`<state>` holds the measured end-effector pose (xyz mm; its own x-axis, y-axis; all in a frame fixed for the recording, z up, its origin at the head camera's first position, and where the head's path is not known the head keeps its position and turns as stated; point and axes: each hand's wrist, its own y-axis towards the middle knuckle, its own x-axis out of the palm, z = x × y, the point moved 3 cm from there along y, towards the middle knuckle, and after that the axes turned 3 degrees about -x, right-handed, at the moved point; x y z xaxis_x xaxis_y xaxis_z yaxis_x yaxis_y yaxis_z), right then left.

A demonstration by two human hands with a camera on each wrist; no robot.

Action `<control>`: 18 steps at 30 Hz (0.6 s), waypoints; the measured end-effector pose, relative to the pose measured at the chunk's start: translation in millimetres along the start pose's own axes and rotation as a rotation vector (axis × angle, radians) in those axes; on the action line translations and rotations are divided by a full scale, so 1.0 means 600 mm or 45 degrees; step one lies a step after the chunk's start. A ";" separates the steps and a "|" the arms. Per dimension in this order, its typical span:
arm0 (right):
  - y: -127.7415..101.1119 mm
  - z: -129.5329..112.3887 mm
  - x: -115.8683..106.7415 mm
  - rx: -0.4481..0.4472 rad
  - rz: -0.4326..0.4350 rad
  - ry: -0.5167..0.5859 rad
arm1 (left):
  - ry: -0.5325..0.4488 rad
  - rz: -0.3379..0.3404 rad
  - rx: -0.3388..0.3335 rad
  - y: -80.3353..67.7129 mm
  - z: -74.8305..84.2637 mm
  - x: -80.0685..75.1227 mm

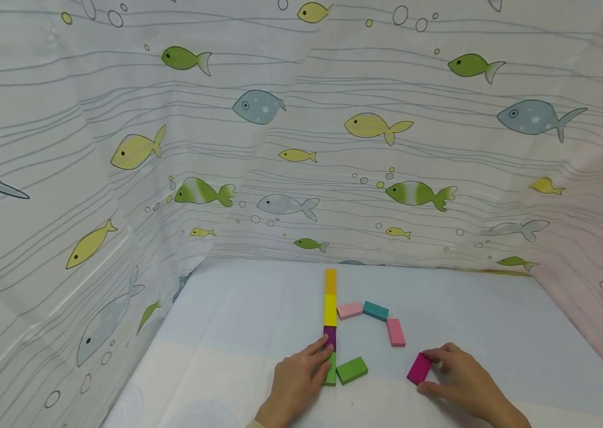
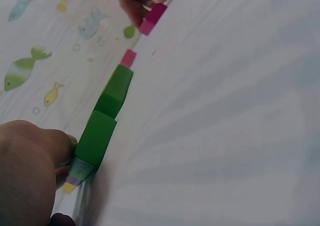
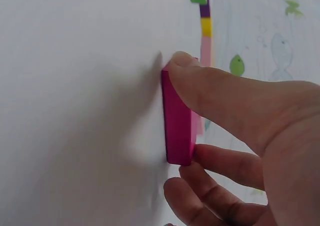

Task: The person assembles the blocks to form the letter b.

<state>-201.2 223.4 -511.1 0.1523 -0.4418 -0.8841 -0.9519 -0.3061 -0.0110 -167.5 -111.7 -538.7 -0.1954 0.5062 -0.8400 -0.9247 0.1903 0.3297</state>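
Note:
A column of blocks lies on the pale table cloth (image 1: pixel 237 309): orange (image 1: pixel 330 280), yellow (image 1: pixel 330 309), purple (image 1: pixel 330 334), then a green block (image 1: pixel 331 373). My left hand (image 1: pixel 325 352) rests its fingertips against the purple and green blocks; in the left wrist view a finger (image 2: pixel 60 146) presses that green block (image 2: pixel 97 136). My right hand (image 1: pixel 429 370) pinches a magenta block (image 1: pixel 419 368), which stands on its edge on the cloth. In the right wrist view the thumb (image 3: pixel 200 81) and fingers (image 3: pixel 215 166) clamp the magenta block (image 3: pixel 177 118).
A second green block (image 1: pixel 351 369) lies just right of the column. A pink block (image 1: pixel 349 310), a teal block (image 1: pixel 375 310) and another pink block (image 1: pixel 395 331) curve off to the right. Fish-print curtains (image 1: pixel 301 148) wall in the table on three sides.

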 end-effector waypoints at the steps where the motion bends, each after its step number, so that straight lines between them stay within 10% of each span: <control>1: 0.005 -0.006 0.004 0.013 0.002 -0.007 | -0.001 -0.006 -0.003 0.000 0.000 0.000; 18: 0.058 -0.094 0.046 -0.046 0.065 -0.173 | 0.012 -0.012 -0.010 0.001 -0.001 -0.003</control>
<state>-215.0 153.4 -509.4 0.0642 -0.3405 -0.9381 -0.9470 -0.3171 0.0503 -167.6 -112.8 -537.4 -0.1900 0.4965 -0.8470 -0.9290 0.1881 0.3186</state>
